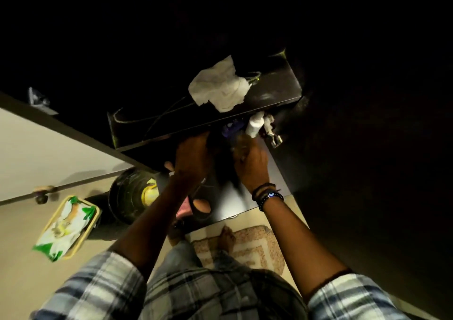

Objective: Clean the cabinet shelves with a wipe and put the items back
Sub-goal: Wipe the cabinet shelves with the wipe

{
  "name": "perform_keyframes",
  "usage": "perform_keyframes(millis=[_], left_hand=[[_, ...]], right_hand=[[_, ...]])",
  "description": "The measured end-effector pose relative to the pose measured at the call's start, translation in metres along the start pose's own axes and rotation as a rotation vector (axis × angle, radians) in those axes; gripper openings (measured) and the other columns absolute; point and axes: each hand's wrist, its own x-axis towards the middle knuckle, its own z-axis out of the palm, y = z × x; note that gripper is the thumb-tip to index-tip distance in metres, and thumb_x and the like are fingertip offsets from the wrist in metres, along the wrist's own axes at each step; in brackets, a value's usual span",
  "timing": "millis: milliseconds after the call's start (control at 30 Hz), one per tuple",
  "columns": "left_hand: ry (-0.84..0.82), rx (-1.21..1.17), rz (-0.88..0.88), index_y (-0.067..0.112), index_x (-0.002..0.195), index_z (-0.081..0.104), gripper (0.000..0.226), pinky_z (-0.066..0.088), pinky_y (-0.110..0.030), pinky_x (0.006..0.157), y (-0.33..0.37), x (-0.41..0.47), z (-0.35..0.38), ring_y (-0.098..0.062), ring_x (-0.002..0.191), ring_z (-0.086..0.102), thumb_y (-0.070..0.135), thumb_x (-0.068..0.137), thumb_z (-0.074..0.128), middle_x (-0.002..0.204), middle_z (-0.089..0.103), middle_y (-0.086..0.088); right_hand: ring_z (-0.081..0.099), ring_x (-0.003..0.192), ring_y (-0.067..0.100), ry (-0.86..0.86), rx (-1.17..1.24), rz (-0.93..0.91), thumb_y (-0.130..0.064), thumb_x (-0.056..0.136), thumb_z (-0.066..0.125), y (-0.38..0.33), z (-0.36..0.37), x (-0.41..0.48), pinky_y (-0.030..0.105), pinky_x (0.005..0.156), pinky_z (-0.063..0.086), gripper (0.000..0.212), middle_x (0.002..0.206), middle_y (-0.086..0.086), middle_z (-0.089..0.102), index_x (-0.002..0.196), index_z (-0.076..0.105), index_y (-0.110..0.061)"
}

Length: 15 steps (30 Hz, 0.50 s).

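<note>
A crumpled white wipe (220, 87) lies loose on the dark cabinet shelf (274, 91), with no hand on it. Just below the shelf's front edge, my left hand (193, 155) and my right hand (252, 165) are close together, both closed around a dark, blurred item (221, 165) between them. What the item is cannot be made out. Behind my hands on the lower level stand a white bottle (255, 123), a purple object (231, 127) and a small metal clip (275, 140). The cabinet's inside is very dark.
On the floor to the left a green and white wipes pack (66, 226) lies in a shallow tray. A black bucket (127, 197) stands beside it. A patterned rug (255, 246) lies under my bare foot (226, 237). A pale open door panel (49, 148) is on the left.
</note>
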Motion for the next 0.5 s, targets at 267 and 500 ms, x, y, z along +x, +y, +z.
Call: perform_keyframes(millis=[267, 500], left_hand=[[0.050, -0.225, -0.262, -0.007, 0.108, 0.058, 0.028, 0.040, -0.024, 0.064, -0.045, -0.051, -0.005, -0.033, 0.089, 0.058, -0.006, 0.080, 0.054, 0.103, 0.060, -0.022], [0.050, -0.322, -0.323, -0.007, 0.097, 0.060, 0.024, 0.047, -0.033, 0.058, -0.060, -0.056, 0.002, -0.031, 0.080, 0.060, -0.016, 0.078, 0.049, 0.092, 0.062, -0.020]], right_hand=[[0.058, 0.117, 0.030, -0.407, 0.004, -0.048, -0.011, 0.090, 0.058, -0.039, 0.051, -0.002, 0.031, 0.097, 0.044, 0.042, 0.125, 0.016, 0.062, 0.131, 0.055, -0.008], [0.054, 0.121, 0.025, -0.511, 0.003, -0.017, -0.011, 0.093, 0.055, -0.062, 0.073, 0.019, 0.019, 0.095, 0.036, 0.041, 0.131, 0.013, 0.059, 0.133, 0.053, -0.012]])
